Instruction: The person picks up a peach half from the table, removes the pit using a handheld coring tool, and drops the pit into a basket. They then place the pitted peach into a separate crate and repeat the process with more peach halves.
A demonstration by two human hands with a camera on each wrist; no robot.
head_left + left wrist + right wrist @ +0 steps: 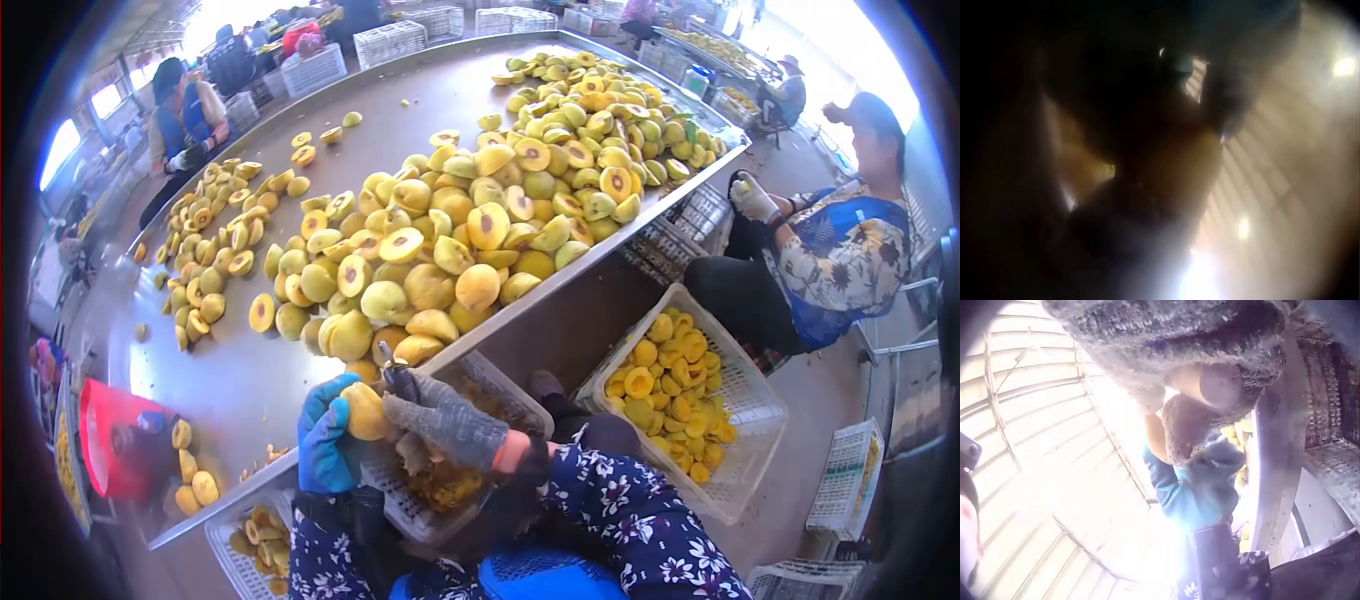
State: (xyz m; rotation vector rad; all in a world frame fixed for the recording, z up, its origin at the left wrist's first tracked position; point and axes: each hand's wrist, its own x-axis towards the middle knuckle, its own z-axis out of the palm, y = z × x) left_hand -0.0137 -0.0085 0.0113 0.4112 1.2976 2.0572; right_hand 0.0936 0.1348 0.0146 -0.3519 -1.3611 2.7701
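Note:
In the head view my left hand (330, 432), in a blue glove, grips a yellow peach (366, 411) in front of the table's near edge. My right hand (447, 420), in a grey knitted glove, is right beside the peach and holds a small dark-tipped tool (386, 354). The rounded end of the tool's handle (1219, 386) sticks out of the grey glove in the right wrist view; its working end is mostly hidden. The left wrist view is dark and blurred, with the peach (1175, 165) dimly visible. Below my hands stands a crate (415, 522) with wet scraps.
A metal table (225, 385) carries a large pile of halved peaches (430, 235), many with stones. A red container (112, 440) stands at its left. A white crate (755, 470) of pitted halves is at my right, beside a seated person (840, 250).

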